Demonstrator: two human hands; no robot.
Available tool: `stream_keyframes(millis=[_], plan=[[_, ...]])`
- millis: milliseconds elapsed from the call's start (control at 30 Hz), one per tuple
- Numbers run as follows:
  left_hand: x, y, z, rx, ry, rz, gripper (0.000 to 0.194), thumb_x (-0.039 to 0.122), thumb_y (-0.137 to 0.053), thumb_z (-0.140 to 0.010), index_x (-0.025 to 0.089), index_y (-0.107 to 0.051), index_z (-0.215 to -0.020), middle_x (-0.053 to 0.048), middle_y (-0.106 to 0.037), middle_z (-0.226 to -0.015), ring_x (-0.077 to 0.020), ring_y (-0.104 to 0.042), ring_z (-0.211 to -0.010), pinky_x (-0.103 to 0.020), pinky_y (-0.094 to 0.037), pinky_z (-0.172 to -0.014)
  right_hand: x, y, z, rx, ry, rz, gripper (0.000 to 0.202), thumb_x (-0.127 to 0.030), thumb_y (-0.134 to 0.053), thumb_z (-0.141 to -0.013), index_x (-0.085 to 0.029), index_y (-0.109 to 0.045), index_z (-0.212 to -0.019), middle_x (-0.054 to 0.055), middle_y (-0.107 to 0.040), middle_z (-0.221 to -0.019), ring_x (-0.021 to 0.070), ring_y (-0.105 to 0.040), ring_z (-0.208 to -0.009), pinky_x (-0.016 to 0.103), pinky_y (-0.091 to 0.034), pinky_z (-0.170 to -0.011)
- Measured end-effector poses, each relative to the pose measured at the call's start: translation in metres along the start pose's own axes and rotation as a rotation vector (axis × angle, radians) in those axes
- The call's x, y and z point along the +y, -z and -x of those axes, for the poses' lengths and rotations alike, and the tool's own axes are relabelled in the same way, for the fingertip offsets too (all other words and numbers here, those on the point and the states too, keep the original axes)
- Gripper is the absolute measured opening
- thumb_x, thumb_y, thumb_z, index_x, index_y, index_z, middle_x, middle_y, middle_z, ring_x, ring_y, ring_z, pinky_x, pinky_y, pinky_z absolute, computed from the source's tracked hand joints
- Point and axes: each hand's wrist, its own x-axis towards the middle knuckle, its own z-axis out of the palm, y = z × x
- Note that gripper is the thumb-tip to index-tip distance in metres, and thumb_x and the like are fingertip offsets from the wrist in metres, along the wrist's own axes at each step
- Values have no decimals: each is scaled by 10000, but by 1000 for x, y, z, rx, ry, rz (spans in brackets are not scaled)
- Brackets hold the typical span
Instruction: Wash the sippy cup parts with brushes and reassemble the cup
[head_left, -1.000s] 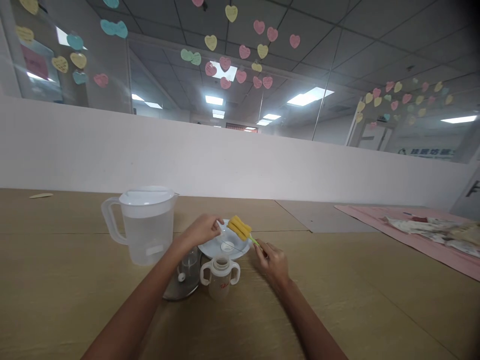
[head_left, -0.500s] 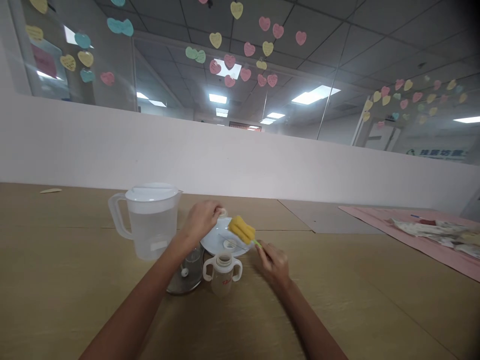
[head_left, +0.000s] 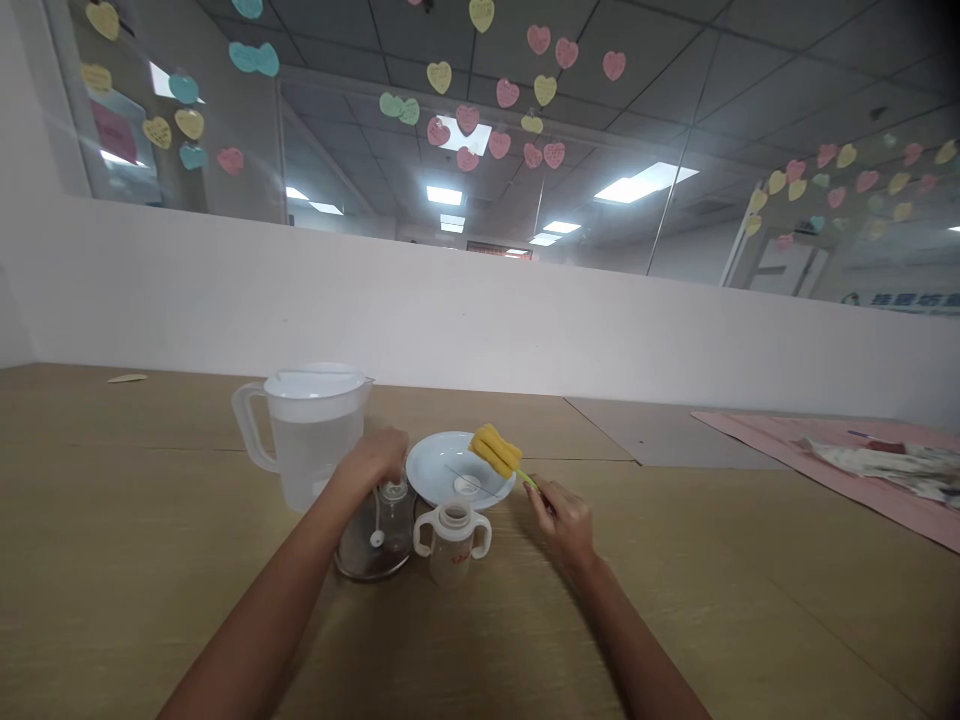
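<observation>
My right hand is closed around the green handle of a yellow sponge bottle brush, its head raised over the right side of a white plate. A white ring and a thin rod lie in the plate. My left hand is closed above a dark round tray, its fingertips just over a small clear bottle; what they hold is hidden. A straw with a white ball end is also on the tray. In front of the plate stands an uncapped baby bottle with two white handles.
A lidded clear pitcher with water stands behind my left hand. On the right lies a pink cloth with pale fabric on it. A low white wall closes off the back of the table.
My left hand has moved left and toward me, from a white ring-shaped piece at the plate's far edge to above the tray. That piece no longer shows there. My right hand keeps the brush raised.
</observation>
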Motion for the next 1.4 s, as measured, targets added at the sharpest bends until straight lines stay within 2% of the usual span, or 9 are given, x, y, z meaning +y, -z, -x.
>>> stream_keyframes(millis=[167, 300, 433, 500, 567, 700, 900, 1133, 1400], plan=[[2, -8, 0, -59, -9, -9, 116, 170, -631, -531, 140, -558, -445, -55, -608, -479, -190, -595, -552, -274, -459, -589, 2, -1, 1, -23, -4, 23, 262, -288, -440, -861, -140, -656, -866, 28, -619, -592, 74, -525, -478, 187, -377, -518], [5, -16, -1, -98, -3, -39, 100, 150, -663, -492, 130, -573, -451, -59, -593, -452, -211, -589, -516, -305, -455, -570, 3, -3, 2, -49, 1, 32, 269, -297, -436, -863, -141, -654, -868, 30, -620, -595, 79, -532, -483, 189, -379, -520], [13, -14, 0, 6, -62, -86, 140, 49, -649, -440, 108, -628, -565, -142, -668, -702, -283, -610, -686, -346, -446, -632, 2, -2, 1, -46, -9, 40, 270, -298, -436, -863, -142, -656, -857, 29, -615, -591, 77, -525, -479, 187, -375, -516], [20, -13, 0, 88, -132, -79, 216, 54, -597, -511, 115, -659, -710, -162, -662, -868, -287, -597, -796, -348, -431, -686, 1, -2, 0, -47, -15, 46, 269, -300, -440, -862, -142, -658, -857, 26, -610, -584, 76, -518, -473, 187, -372, -515], [27, -17, -2, 127, -224, -39, 241, 96, -531, -613, 143, -662, -809, -133, -655, -932, -244, -588, -833, -312, -419, -707, 1, -1, 0, -54, -19, 49, 272, -303, -439, -861, -144, -660, -853, 26, -607, -579, 75, -513, -466, 187, -367, -508], [37, -37, -15, 96, -381, 62, 220, 180, -472, -696, 181, -665, -800, -54, -673, -874, -165, -579, -774, -226, -402, -667, 2, -3, 0, -69, -27, 29, 287, -310, -426, -866, -142, -658, -859, 34, -614, -583, 81, -528, -482, 183, -380, -526], [31, -60, -34, 31, -419, 126, 256, 323, -454, -718, 154, -641, -676, -39, -644, -675, -152, -520, -588, -232, -342, -528, 3, -5, 2, -85, -31, 23, 285, -316, -425, -867, -147, -655, -872, 35, -616, -592, 90, -538, -499, 188, -381, -531], [26, -55, -34, 38, -355, 149, 309, 451, -521, -659, 155, -592, -604, -31, -613, -626, -138, -482, -543, -237, -300, -477, 4, -4, 2, -73, -46, 47, 273, -316, -437, -860, -154, -657, -863, 23, -606, -577, 80, -524, -482, 187, -376, -523], [27, -28, -20, 205, -345, 150, 285, 429, -662, -521, 162, -590, -589, 2, -594, -588, -131, -504, -541, -224, -301, -473, 3, -4, 2, -80, -34, 54, 285, -313, -422, -867, -153, -658, -863, 27, -614, -582, 81, -537, -485, 184, -382, -520]])
